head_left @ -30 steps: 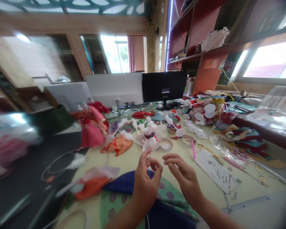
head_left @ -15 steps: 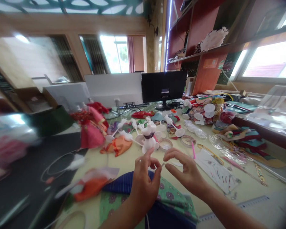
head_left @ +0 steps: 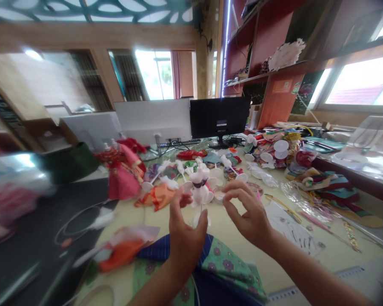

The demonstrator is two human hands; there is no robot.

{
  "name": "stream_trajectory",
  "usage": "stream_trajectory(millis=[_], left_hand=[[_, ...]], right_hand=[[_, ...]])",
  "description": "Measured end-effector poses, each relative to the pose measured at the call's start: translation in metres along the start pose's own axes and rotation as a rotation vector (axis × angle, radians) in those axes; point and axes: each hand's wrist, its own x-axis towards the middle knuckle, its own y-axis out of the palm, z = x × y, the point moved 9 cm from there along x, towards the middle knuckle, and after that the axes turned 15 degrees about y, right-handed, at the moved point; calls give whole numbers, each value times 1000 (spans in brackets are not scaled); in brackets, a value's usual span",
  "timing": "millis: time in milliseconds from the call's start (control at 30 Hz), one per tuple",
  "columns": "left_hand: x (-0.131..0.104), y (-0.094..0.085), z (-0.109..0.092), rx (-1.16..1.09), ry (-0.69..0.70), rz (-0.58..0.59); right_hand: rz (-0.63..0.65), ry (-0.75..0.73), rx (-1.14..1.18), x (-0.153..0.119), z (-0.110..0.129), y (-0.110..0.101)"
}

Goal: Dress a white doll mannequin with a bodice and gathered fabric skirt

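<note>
Above folded green-and-blue cloth (head_left: pixel 228 267), the hands have drawn apart, no longer working fingertip to fingertip. Left hand (head_left: pixel 187 242): fingers and thumb spread. Right hand (head_left: pixel 250 216): curled, grip unclear. Just beyond, mid-table (head_left: pixel 159 219), stands a small white mannequin (head_left: pixel 200 191); farther, two monitors (head_left: pixel 220 117), then windows (head_left: pixel 155 74).

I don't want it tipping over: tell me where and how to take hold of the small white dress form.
Likely best: pinch the small white dress form at its narrowed waist, around the dark band, coming from the near side. It stands upright, its body widening above and below there; white discs crowd it behind, and the stem looks thin.
</note>
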Motion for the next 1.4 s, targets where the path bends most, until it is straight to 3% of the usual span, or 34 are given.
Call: stream_trajectory(millis=[67, 233, 500, 1400], left_hand=[[10, 2, 3, -15, 10, -29], [29, 20, 14, -86, 0, 27], [38, 33, 20, -177, 2, 86], [46, 38, 23, -276, -10, 53]], right_hand=[[-8, -37, -56, 11, 1, 2], [51, -105, -172, 30, 0, 15], [113, -199, -229, 43, 2, 22], [41, -296, -305, 48, 15, 23]])
